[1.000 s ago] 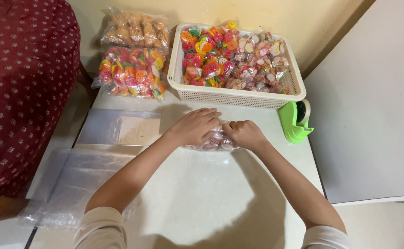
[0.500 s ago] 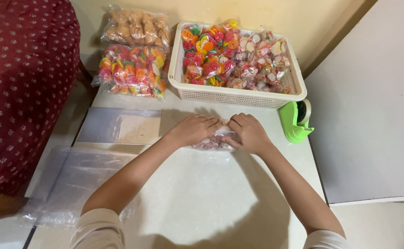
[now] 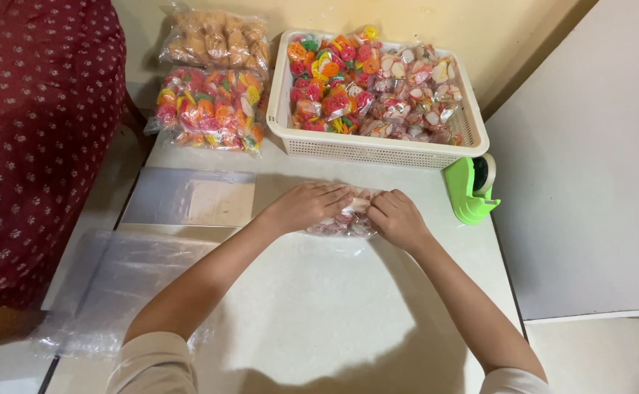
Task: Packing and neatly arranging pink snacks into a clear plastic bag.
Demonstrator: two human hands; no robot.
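While both forearms reach in from the near edge of the pale surface (image 3: 319,314), L hand (image 3: 306,206) & R hand (image 3: 397,217) sit on a small clear packet of pink-white sweets (image 3: 343,221) at mid-surface; packet lies flat, long axis running left-right; L fingers (image 3: 332,195) flat and together, pressing its top; R fingers curled, pinching the packet's upper right edge; vs 0.5 s ago, R hand has slid a bit rightward, packet unmoved; loose plastic sheets (image 3: 122,288) near left; green tape dispenser (image 3: 470,191) right; white basket (image 3: 378,149) of sweet packets beyond; two bigger bags (image 3: 213,80) far left.
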